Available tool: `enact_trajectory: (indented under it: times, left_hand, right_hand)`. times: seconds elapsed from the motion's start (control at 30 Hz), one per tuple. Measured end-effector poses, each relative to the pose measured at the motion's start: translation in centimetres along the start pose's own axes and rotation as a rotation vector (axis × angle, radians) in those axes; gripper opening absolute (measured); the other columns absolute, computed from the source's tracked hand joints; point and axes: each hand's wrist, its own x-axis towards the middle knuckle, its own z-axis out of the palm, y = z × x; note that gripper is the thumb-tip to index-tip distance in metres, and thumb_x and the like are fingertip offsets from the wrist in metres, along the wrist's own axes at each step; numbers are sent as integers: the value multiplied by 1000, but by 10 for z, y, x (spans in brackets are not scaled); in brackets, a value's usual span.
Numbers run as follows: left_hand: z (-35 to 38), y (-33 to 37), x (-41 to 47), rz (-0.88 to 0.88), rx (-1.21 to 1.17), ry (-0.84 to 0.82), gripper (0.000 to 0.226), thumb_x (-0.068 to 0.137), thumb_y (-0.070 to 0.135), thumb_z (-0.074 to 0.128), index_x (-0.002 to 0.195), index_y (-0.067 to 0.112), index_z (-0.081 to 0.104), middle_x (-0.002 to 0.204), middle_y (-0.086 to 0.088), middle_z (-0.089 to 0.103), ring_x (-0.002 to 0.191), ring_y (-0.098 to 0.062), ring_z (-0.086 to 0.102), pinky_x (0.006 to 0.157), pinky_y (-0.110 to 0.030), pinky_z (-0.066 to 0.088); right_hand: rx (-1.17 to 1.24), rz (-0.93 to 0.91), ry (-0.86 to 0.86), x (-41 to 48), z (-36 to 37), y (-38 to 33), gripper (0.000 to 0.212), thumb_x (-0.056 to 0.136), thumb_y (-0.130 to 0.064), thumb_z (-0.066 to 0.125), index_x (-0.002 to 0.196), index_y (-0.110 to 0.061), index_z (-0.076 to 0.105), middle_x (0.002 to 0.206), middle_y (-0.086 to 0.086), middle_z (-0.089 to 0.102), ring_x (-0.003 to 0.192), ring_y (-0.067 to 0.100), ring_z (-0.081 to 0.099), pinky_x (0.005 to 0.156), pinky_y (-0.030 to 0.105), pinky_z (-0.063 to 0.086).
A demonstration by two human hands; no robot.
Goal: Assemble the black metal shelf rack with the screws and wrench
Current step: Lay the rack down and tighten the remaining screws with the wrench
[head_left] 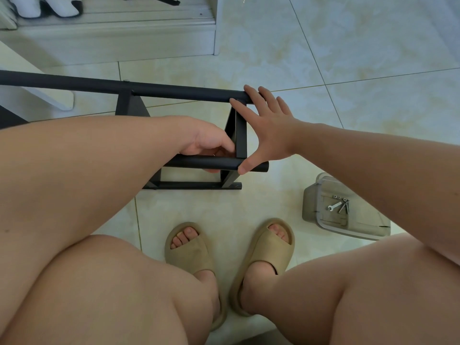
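Knees and 2 tan slippers sit closest. Beyond, my left hand curls round the black rack by its lower tube, and my right hand spreads flat across both tubes. Wrench and screws lie in a clear tub.

The shelf rack was matt black throughout, round tubes and flat uprights alike, with no pattern. The floor tiles were pale cream with faint yellow-beige marbled veining. The thin grout lines between them were dark in places and yellowish in others. The slippers were plain khaki tan. The storage box was translucent smoky grey, paler at its near rim. The wrench and screws inside it were bright silver. The shoes at upper left were white with black parts. The ledge beneath them was pale grey with fine lengthwise ridges.
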Motion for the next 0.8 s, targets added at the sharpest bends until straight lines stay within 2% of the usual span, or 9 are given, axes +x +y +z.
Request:
enact_trajectory:
  times: [0.2, 0.4, 0.47, 0.53, 0.6, 0.73, 0.8]
  left_hand:
    - [3, 2, 1, 36, 67, 59, 13, 95, 12, 59, 101, 4, 68, 76, -8, 68, 64, -19, 63, 68, -32, 52]
    - [1, 2, -2, 8, 32, 11, 33, 97, 9, 52, 126, 0, 64, 105, -13, 67, 90, -22, 61, 89, -37, 50]
    - [0, 2, -3, 1, -16, -22, 29, 97, 11, 51, 122, 4, 65, 101, -10, 69, 89, -21, 63, 91, -37, 51]
    - [1, 3, -4, -8, -30, -49, 21, 98, 15, 52, 111, 11, 67, 91, -5, 72, 80, -16, 66, 85, -34, 54]
    - [1, 3, -4, -20, -16, -19, 17, 98, 18, 55, 106, 12, 68, 86, -4, 73, 77, -16, 66, 85, -34, 55]
    - [3, 3, -1, -17, 16, 37, 24, 96, 14, 58, 116, 5, 68, 87, -7, 72, 79, -19, 66, 89, -35, 55]
    - [3, 4, -2, -8, 12, 38, 26, 96, 11, 57, 119, 3, 68, 96, -10, 72, 83, -20, 66, 93, -36, 55]
  right_hand:
    - [-4, 0, 2, 0, 0, 0, 151, 43, -99, 59, 158, -36, -17, 164, 4, -27, 152, 33, -23, 122, 58, -7]
    - [-8, 3, 3, -1, -1, -1, 151, 44, -98, 60, 158, -35, -16, 165, 4, -27, 152, 33, -23, 122, 58, -6]
    - [-11, 3, 1, -1, -1, -1, 151, 44, -98, 61, 158, -35, -17, 165, 5, -27, 152, 34, -23, 122, 58, -6]
    - [-13, 3, 1, -1, -1, -1, 151, 44, -99, 60, 158, -35, -17, 165, 5, -27, 152, 34, -23, 122, 59, -6]
    - [-15, 1, 2, -1, -1, -1, 151, 43, -99, 59, 158, -35, -17, 165, 5, -27, 152, 34, -23, 122, 59, -5]
    - [-16, -3, 2, -1, -1, -1, 151, 44, -99, 59, 158, -35, -17, 165, 5, -27, 152, 34, -23, 122, 59, -5]
    - [-15, -3, 2, -1, -1, 0, 151, 44, -99, 59, 157, -35, -17, 164, 5, -27, 152, 34, -23, 122, 59, -6]
